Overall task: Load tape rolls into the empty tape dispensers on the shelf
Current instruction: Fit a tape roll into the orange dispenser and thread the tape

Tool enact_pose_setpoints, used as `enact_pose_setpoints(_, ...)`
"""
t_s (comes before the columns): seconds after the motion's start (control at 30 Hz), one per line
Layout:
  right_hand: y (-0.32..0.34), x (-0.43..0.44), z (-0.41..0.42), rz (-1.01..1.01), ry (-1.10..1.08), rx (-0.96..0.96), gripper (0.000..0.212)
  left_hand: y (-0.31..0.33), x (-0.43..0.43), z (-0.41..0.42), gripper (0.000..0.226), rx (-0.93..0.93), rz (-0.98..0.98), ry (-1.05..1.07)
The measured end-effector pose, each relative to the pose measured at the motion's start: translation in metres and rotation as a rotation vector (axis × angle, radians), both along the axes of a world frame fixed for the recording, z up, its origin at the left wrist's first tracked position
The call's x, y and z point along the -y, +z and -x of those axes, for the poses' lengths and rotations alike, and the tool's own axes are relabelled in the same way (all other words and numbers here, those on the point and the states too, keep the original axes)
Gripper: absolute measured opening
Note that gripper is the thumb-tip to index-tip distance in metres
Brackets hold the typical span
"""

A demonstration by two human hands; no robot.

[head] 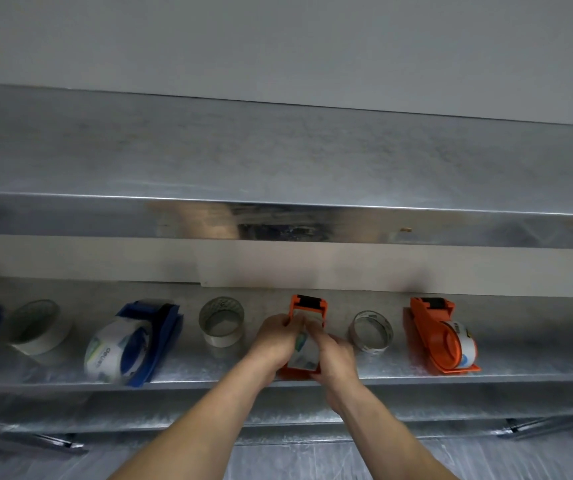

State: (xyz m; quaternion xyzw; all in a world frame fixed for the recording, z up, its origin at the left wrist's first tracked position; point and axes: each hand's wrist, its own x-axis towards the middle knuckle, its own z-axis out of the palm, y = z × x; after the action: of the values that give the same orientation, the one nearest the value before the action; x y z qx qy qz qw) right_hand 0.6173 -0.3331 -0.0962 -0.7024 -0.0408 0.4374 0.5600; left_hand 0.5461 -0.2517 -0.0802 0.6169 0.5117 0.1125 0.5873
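One orange dispenser (307, 303) holds a clear, white-labelled tape roll (304, 355).

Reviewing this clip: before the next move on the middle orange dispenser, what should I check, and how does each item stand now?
1. Grip: left hand grips the middle orange dispenser: ok.
2. Roll held: right hand holds the tape roll in it: ok.
3. Roll seated on hub: cannot tell, hands cover it.
4. Tape end at cutter: cannot tell.
5. Neighbours loaded: blue dispenser and right orange dispenser carry rolls: ok.
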Motion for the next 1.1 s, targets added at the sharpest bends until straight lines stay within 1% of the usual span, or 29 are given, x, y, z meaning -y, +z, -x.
enact_pose_setpoints(0.07, 0.01, -0.001, 0.004, -0.012, -0.027, -0.071, 0.068, 0.001, -0.002, 0.002, 0.033, 0.044, 0.031, 0.054)
enact_pose_setpoints(0.13, 0.022, -0.001, 0.005, -0.052, -0.098, -0.17, 0.061, 0.001, -0.007, 0.005, 0.035, 0.097, 0.073, 0.119)
enact_pose_setpoints(0.2, 0.02, -0.001, -0.004, -0.096, -0.19, -0.289, 0.053, 0.002, -0.013, 0.01, 0.035, 0.16, 0.118, 0.176)
enact_pose_setpoints(0.27, 0.017, -0.001, -0.011, -0.142, -0.268, -0.382, 0.059, 0.006, -0.02, 0.013, 0.037, 0.267, 0.231, 0.238)
enact_pose_setpoints(0.3, 0.018, -0.002, -0.012, -0.195, -0.275, -0.448, 0.062, 0.01, -0.023, 0.015, 0.038, 0.329, 0.3, 0.267)
enact_pose_setpoints(0.33, 0.019, -0.003, -0.013, -0.252, -0.27, -0.503, 0.062, 0.015, -0.025, 0.017, 0.04, 0.383, 0.357, 0.287)
enact_pose_setpoints(0.4, 0.017, -0.006, -0.017, -0.351, -0.282, -0.546, 0.056, 0.021, -0.03, 0.019, 0.04, 0.465, 0.427, 0.286)
enact_pose_setpoints(0.47, 0.025, -0.006, -0.018, -0.441, -0.221, -0.58, 0.051, 0.022, -0.035, 0.021, 0.042, 0.523, 0.493, 0.232)
enact_pose_setpoints(0.5, 0.029, -0.004, -0.019, -0.476, -0.156, -0.601, 0.048, 0.021, -0.037, 0.023, 0.045, 0.54, 0.522, 0.217)
enact_pose_setpoints(0.53, 0.032, -0.002, -0.019, -0.516, -0.086, -0.63, 0.049, 0.023, -0.04, 0.025, 0.045, 0.541, 0.533, 0.205)
enact_pose_setpoints(0.6, 0.031, 0.002, -0.023, -0.571, 0.015, -0.667, 0.065, 0.026, -0.043, 0.029, 0.039, 0.523, 0.539, 0.211)
enact_pose_setpoints(0.63, 0.03, 0.004, -0.026, -0.577, 0.063, -0.657, 0.067, 0.026, -0.045, 0.03, 0.036, 0.516, 0.523, 0.226)
enact_pose_setpoints(0.7, 0.029, 0.006, -0.031, -0.55, 0.173, -0.578, 0.065, 0.023, -0.048, 0.029, 0.034, 0.454, 0.441, 0.244)
enact_pose_setpoints(0.77, 0.028, 0.006, -0.036, -0.512, 0.231, -0.473, 0.063, 0.023, -0.049, 0.026, 0.03, 0.375, 0.319, 0.235)
enact_pose_setpoints(0.83, 0.027, 0.006, -0.041, -0.512, 0.266, -0.39, 0.065, 0.028, -0.048, 0.022, 0.029, 0.325, 0.235, 0.237)
enact_pose_setpoints(0.93, 0.023, 0.009, -0.047, -0.504, 0.266, -0.314, 0.068, 0.033, -0.044, 0.016, 0.04, 0.29, 0.236, 0.264)
enact_pose_setpoints(1.03, 0.026, 0.016, -0.051, -0.512, 0.343, -0.248, 0.069, 0.031, -0.039, 0.01, 0.055, 0.303, 0.249, 0.249)
enact_pose_setpoints(1.1, 0.029, 0.019, -0.05, -0.512, 0.384, -0.161, 0.066, 0.03, -0.034, 0.006, 0.058, 0.319, 0.264, 0.24)
